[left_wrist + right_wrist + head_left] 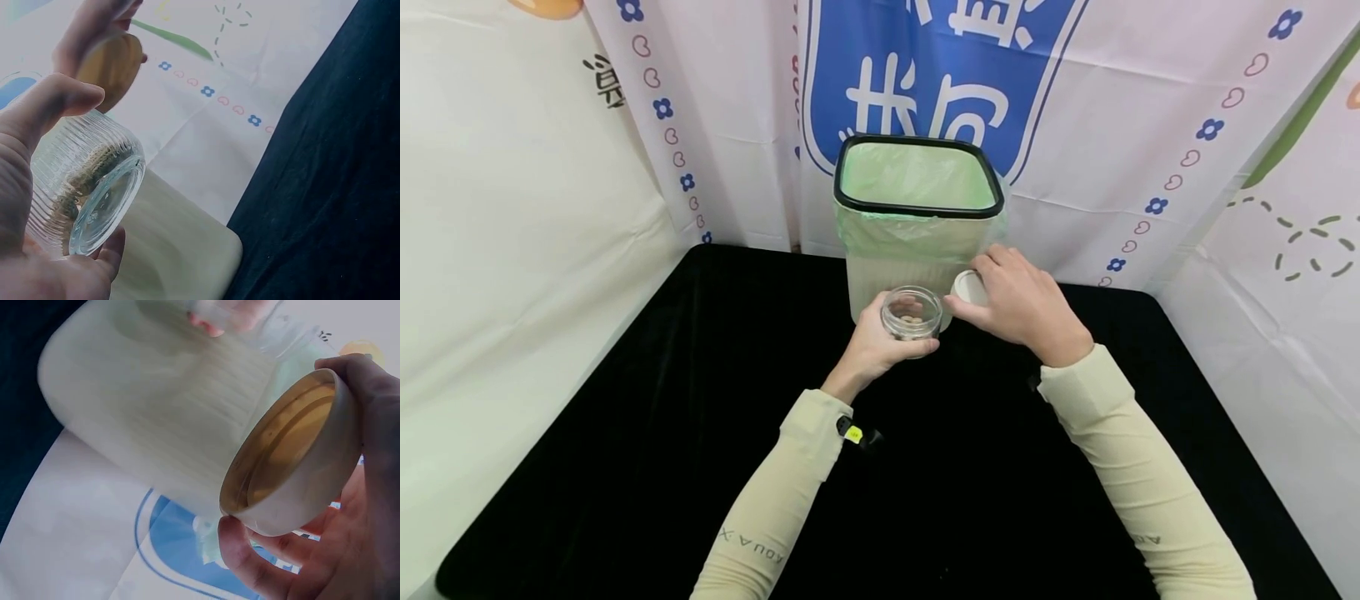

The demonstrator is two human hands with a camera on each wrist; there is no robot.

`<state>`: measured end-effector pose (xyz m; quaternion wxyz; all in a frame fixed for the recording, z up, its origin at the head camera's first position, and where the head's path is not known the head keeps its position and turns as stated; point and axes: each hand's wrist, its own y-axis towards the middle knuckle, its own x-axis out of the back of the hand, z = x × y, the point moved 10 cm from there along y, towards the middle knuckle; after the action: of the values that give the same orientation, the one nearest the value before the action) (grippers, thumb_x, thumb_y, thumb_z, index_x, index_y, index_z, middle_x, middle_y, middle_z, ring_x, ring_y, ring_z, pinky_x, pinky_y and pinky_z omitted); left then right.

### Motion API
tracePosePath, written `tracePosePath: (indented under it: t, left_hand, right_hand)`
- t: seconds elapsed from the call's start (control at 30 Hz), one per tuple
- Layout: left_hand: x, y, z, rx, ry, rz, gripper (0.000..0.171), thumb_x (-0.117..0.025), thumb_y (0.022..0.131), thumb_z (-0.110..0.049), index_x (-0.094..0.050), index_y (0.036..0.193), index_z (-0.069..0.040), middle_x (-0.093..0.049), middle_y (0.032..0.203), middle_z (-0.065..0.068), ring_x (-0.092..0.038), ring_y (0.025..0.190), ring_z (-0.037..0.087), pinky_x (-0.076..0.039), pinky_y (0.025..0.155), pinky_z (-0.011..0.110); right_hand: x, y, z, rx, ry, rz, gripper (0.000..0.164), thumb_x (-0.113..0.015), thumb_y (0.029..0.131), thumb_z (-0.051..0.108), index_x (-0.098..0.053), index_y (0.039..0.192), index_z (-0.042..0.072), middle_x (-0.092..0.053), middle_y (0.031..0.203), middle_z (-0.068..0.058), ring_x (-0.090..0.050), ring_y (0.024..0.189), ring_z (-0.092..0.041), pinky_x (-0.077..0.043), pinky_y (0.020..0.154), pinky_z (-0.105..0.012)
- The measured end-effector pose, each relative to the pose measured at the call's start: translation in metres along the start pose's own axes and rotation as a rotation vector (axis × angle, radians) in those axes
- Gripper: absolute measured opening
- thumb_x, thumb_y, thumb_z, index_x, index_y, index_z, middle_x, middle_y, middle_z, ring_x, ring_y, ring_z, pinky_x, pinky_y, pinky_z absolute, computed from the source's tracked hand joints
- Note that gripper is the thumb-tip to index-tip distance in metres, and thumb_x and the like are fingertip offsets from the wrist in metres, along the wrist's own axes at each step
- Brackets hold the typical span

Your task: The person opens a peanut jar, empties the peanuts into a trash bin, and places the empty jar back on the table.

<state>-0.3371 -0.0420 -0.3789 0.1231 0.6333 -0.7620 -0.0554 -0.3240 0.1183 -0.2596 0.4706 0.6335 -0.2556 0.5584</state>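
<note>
In the head view my left hand [872, 337] grips an open glass jar [913, 334] round its side. Through the ribbed wall of the jar [115, 134] in the left wrist view, several beige, rough-skinned pieces [81, 178] show, looking like peanuts in shells. My right hand [1022, 300] holds a round white lid [971, 287] just right of the jar, apart from its mouth. Thumb and fingers pinch the lid [312, 472] by its edge in the right wrist view, its tan inner side facing the camera.
Right behind both hands stands a pale waste bin [880, 279] with a black rim [917, 208] and a green bag liner [917, 171]. It stands on a black cloth-covered table [940, 483]. Printed white curtains [737, 125] enclose the back and sides.
</note>
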Motion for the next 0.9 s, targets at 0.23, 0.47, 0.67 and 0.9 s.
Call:
tracePosePath:
  t: [0.23, 0.47, 0.67, 0.9]
  left_hand:
    - [0.001, 0.0, 0.0, 0.003, 0.02, -0.016, 0.075, -0.096, 0.074, -0.014, -0.056, 0.137, -0.007, -0.068, 0.132, 0.01, -0.067, 0.119, 0.026, -0.053, 0.109, 0.039]
    - [0.003, -0.001, 0.002, 0.017, 0.029, -0.019, 0.072, -0.096, 0.075, -0.015, -0.058, 0.136, -0.008, -0.068, 0.133, 0.01, -0.066, 0.121, 0.027, -0.051, 0.111, 0.041]
    - [0.003, 0.0, 0.002, 0.025, 0.031, -0.016, 0.07, -0.095, 0.076, -0.016, -0.058, 0.135, -0.008, -0.068, 0.133, 0.009, -0.066, 0.122, 0.027, -0.051, 0.111, 0.043]
    - [0.003, 0.002, 0.002, 0.02, 0.037, -0.01, 0.069, -0.095, 0.077, -0.016, -0.058, 0.135, -0.008, -0.068, 0.134, 0.01, -0.066, 0.123, 0.028, -0.052, 0.111, 0.043]
  right_hand:
    - [-0.014, -0.007, -0.02, -0.048, 0.005, 0.047, 0.058, -0.065, 0.097, 0.058, -0.068, 0.118, 0.004, -0.065, 0.115, -0.014, -0.059, 0.098, -0.033, -0.056, 0.076, -0.055]
    - [-0.032, -0.013, -0.029, -0.067, 0.023, 0.084, 0.063, -0.064, 0.097, 0.058, -0.067, 0.124, 0.002, -0.064, 0.12, -0.017, -0.06, 0.102, -0.035, -0.056, 0.078, -0.057]
    - [-0.048, -0.016, -0.037, -0.08, 0.018, 0.109, 0.064, -0.065, 0.095, 0.059, -0.067, 0.125, 0.003, -0.064, 0.121, -0.017, -0.061, 0.104, -0.035, -0.056, 0.079, -0.057]
    - [-0.069, -0.022, -0.046, -0.096, 0.03, 0.15, 0.064, -0.068, 0.094, 0.059, -0.067, 0.124, 0.002, -0.063, 0.119, -0.017, -0.061, 0.104, -0.035, -0.057, 0.078, -0.056]
